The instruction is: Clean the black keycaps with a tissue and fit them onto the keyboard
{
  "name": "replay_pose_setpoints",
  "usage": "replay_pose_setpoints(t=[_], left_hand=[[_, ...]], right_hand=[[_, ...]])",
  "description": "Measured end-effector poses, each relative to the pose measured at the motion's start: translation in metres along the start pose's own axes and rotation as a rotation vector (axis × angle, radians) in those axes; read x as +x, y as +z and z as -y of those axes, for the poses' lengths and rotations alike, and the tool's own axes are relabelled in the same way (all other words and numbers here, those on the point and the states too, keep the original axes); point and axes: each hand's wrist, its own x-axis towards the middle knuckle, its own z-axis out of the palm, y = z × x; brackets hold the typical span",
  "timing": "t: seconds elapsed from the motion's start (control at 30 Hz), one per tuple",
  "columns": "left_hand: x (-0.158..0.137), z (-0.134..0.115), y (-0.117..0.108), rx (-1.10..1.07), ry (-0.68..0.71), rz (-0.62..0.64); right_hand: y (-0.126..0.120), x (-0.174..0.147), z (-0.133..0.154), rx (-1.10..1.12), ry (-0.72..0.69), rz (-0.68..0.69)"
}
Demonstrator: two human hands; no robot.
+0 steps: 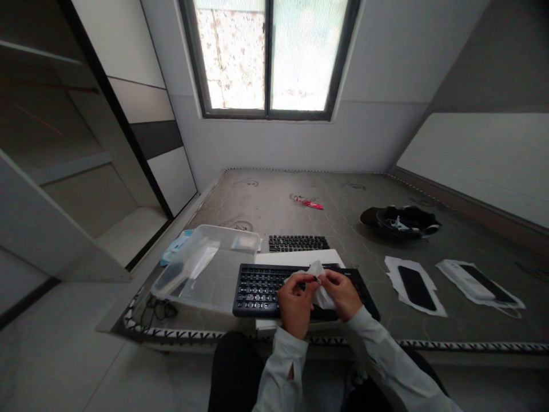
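A black keyboard (258, 290) lies in front of me on a white box (295, 258), and both my hands are above its right half. My left hand (295, 303) is closed, pinching a small black piece (316, 279) that looks like a keycap. In my closed right hand (343, 293) is a crumpled white wipe (322, 298), pressed against the small piece. The wipe and my fingers hide some of the keyboard's keys. Just behind the box, rows of black keycaps (298, 243) lie on the mattress.
On the left stand a clear plastic bin (223, 286), a blue-and-white packet (175, 247) and a dark cable (160, 309). A red packet (309, 203) lies farther back. To the right are a black cap (403, 222) and two phones (416, 288) on white sheets. The mattress edge (463, 345) runs before me.
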Motion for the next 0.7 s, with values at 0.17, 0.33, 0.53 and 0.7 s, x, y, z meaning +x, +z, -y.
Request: replay_pose_setpoints(t=[0.17, 0.33, 0.53, 0.7], left_hand=[[0.003, 0.002, -0.002, -0.047, -0.033, -0.014], [0.007, 0.003, -0.003, -0.177, -0.078, -0.019], [0.008, 0.005, -0.005, -0.14, -0.071, -0.027], [0.006, 0.005, -0.003, -0.114, -0.025, -0.045]], right_hand=[[-0.002, 0.0, -0.007, -0.057, -0.017, 0.055], [-0.002, -0.002, -0.005, -0.169, -0.072, 0.175], [-0.001, -0.002, 0.003, -0.2, -0.105, 0.161], [-0.002, -0.001, 0.0, -0.164, -0.072, 0.08]])
